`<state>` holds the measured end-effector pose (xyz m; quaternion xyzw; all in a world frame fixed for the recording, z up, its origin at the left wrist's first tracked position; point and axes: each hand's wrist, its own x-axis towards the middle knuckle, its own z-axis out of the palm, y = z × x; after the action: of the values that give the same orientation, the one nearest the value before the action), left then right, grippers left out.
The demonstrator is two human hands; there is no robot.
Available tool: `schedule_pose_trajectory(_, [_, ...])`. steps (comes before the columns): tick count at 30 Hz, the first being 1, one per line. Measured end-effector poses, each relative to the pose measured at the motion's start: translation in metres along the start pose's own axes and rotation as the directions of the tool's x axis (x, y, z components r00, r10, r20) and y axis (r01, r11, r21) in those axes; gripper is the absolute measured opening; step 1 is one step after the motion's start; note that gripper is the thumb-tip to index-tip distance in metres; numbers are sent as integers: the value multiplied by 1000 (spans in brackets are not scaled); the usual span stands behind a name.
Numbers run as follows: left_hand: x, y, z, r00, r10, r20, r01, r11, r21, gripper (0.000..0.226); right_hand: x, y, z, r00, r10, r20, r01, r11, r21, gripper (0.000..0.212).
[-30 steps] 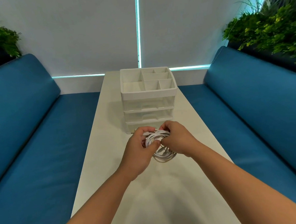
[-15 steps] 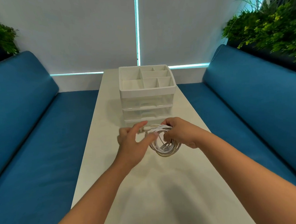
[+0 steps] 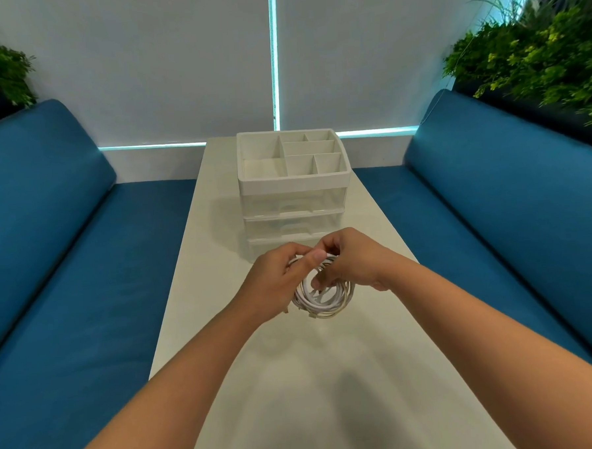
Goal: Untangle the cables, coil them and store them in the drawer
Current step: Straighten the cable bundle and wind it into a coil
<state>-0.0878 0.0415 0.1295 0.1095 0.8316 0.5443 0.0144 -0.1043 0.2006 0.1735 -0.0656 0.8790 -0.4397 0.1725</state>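
Note:
A coil of white cables (image 3: pixel 324 300) hangs between both hands just above the white table (image 3: pixel 296 396), right in front of the drawer unit. My left hand (image 3: pixel 273 284) grips the coil's upper left, thumb laid across the loops. My right hand (image 3: pixel 353 262) pinches the top of the coil from the right, fingers curled through the loops. A small connector sticks out at the coil's lower edge. The white organizer (image 3: pixel 293 190) has a divided open tray on top and clear drawers below, all shut; my hands hide the lowest drawer front.
Blue sofa benches run along both sides of the narrow table, the left bench (image 3: pixel 85 287) and the right bench (image 3: pixel 511 230). Green plants (image 3: pixel 536 53) sit behind the right backrest and at the far left. A white blind covers the window behind.
My left hand, which had opened its fingers away from the coil half a second ago, has closed back onto it. The coil stays in front of the drawers, held by my right hand throughout.

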Motion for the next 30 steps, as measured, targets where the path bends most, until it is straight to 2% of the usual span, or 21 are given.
schedule_pose_trajectory(2, [0, -1, 1, 999, -3, -54, -1, 997, -72, 37, 1, 1, 3, 999, 17, -27, -17, 1000, 6, 27])
schedule_pose_trajectory(5, [-1, -2, 1, 994, -54, -95, 33, 976, -214, 39, 2, 2, 8, 996, -5, -84, 6, 1000, 16, 17])
schedule_pose_trajectory(9, [-5, 3, 3, 989, -144, -41, 124, 940, -317, 40, 2, 3, 18, 988, -84, -128, 91, 995, 48, 10])
schedule_pose_trajectory(14, [-9, 3, 4, 985, -163, 49, 169, 908, -384, 40, 2, 7, 18, 986, -121, -116, 129, 989, 65, 12])
schedule_pose_trajectory(17, [-10, 5, 6, 982, -185, 39, 181, 859, -480, 36, 4, 9, 15, 983, -112, -148, 130, 985, 118, 9])
schedule_pose_trajectory(19, [-10, 4, 7, 978, -207, 2, 174, 812, -557, 39, 3, 12, 13, 990, -83, -114, 107, 970, 219, 12])
schedule_pose_trajectory(22, [-9, 3, 9, 973, -215, -85, 126, 802, -584, 41, 2, 14, 16, 999, -31, 13, 22, 903, 430, 9])
schedule_pose_trajectory(25, [-10, 6, 13, 965, -217, -149, 68, 752, -656, 34, 2, 15, 22, 994, 99, 36, -102, 828, 552, 15])
schedule_pose_trajectory(27, [-10, 8, 15, 954, -243, -179, 41, 693, -720, 32, 3, 16, 28, 980, 178, 93, -194, 719, 667, 25])
schedule_pose_trajectory(30, [-8, 6, 14, 934, -286, -212, 18, 632, -775, 31, 3, 14, 38, 975, 174, 136, -214, 581, 785, 27])
